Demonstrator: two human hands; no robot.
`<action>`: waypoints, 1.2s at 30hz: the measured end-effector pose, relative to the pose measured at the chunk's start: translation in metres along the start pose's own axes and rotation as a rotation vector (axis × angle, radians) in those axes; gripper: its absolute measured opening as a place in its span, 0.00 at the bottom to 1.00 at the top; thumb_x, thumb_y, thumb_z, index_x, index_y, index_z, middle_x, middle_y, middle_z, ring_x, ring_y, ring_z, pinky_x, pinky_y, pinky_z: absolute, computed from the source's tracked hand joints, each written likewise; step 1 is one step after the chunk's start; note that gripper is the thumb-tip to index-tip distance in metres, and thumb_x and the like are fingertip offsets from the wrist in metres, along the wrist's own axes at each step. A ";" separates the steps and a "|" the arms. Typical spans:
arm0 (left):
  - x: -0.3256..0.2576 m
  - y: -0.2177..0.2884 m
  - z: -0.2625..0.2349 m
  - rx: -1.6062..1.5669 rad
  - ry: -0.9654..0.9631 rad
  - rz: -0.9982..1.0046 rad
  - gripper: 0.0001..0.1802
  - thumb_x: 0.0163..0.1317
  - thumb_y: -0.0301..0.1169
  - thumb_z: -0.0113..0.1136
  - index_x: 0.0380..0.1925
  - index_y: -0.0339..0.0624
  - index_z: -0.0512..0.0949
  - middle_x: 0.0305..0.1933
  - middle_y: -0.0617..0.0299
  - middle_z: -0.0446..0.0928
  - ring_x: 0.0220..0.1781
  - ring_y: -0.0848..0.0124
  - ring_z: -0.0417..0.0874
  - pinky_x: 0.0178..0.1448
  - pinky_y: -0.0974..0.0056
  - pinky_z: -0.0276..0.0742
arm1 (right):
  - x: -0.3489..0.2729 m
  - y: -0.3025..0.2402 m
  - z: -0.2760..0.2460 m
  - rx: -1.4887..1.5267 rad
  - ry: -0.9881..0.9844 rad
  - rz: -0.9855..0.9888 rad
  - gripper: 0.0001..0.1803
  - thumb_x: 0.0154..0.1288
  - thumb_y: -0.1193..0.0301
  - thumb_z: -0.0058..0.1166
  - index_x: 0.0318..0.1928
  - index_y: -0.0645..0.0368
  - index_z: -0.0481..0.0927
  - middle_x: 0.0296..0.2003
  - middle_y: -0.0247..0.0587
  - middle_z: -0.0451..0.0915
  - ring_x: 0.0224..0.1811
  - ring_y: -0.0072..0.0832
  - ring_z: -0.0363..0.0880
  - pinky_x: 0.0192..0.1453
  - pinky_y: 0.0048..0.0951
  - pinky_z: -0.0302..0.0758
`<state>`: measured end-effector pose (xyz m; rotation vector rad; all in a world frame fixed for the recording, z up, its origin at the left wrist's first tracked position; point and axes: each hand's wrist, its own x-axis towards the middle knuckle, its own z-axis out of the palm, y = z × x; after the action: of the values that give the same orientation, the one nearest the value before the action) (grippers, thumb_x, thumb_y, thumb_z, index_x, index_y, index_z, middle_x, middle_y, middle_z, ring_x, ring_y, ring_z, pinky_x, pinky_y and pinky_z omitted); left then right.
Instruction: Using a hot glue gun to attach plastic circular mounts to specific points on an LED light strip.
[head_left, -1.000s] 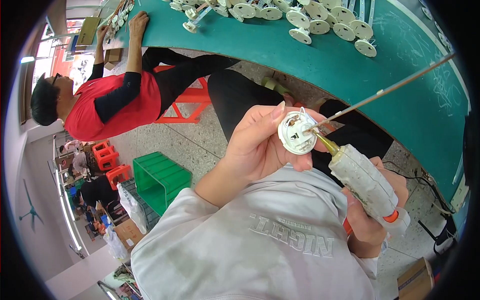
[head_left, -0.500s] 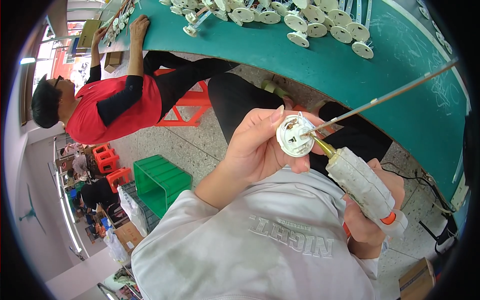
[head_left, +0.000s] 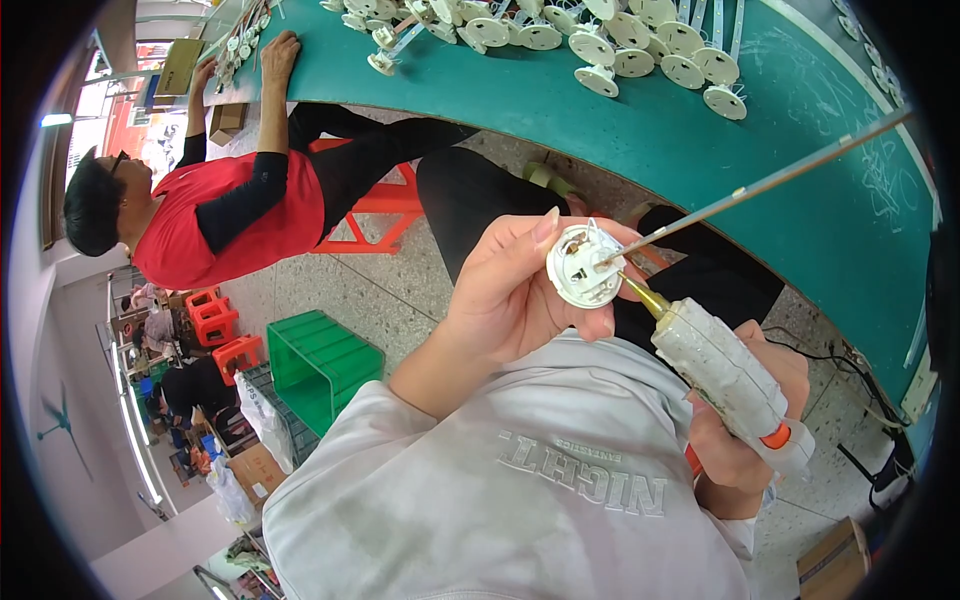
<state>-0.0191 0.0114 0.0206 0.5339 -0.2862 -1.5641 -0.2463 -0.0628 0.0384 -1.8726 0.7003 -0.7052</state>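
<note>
White disc point(head_left: 583, 266) outside table edge point(head_left: 500, 123)

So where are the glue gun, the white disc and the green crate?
Glue gun point(head_left: 715, 362), head view: its pale body.
White disc point(head_left: 582, 267), head view: its face.
Green crate point(head_left: 333, 338), head view: its ribbed wall.

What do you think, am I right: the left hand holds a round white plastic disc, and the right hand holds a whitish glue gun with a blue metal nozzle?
Not quite: in the head view, the tapered metal nozzle is gold-coloured, not blue. The left hand does hold the round white plastic disc, and the right hand does hold the whitish glue gun.
</note>
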 end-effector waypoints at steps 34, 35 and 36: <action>0.050 0.002 -0.017 0.395 0.007 0.426 0.23 0.60 0.14 0.54 0.57 0.32 0.67 0.64 0.47 0.66 0.62 0.64 0.72 0.65 0.59 0.67 | 0.101 0.078 -0.104 -0.912 0.294 0.274 0.25 0.47 0.66 0.68 0.46 0.63 0.78 0.37 0.41 0.81 0.35 0.27 0.80 0.42 0.27 0.74; 0.052 0.002 -0.018 0.390 -0.026 0.456 0.23 0.60 0.14 0.54 0.57 0.32 0.67 0.64 0.47 0.66 0.63 0.64 0.71 0.66 0.60 0.66 | 0.103 0.060 -0.091 -0.930 0.378 0.207 0.24 0.50 0.67 0.67 0.47 0.64 0.78 0.38 0.42 0.81 0.36 0.26 0.79 0.41 0.27 0.74; 0.056 0.002 -0.019 0.382 -0.030 0.454 0.23 0.60 0.14 0.54 0.57 0.32 0.67 0.64 0.47 0.66 0.63 0.64 0.71 0.66 0.60 0.66 | 0.101 0.048 -0.080 -0.953 0.469 0.145 0.22 0.52 0.69 0.65 0.47 0.65 0.77 0.40 0.43 0.80 0.36 0.25 0.78 0.40 0.27 0.74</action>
<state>-0.0071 -0.0409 -0.0036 0.6852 -0.6886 -1.0785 -0.2445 -0.2001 0.0395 -2.4710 1.6757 -0.7945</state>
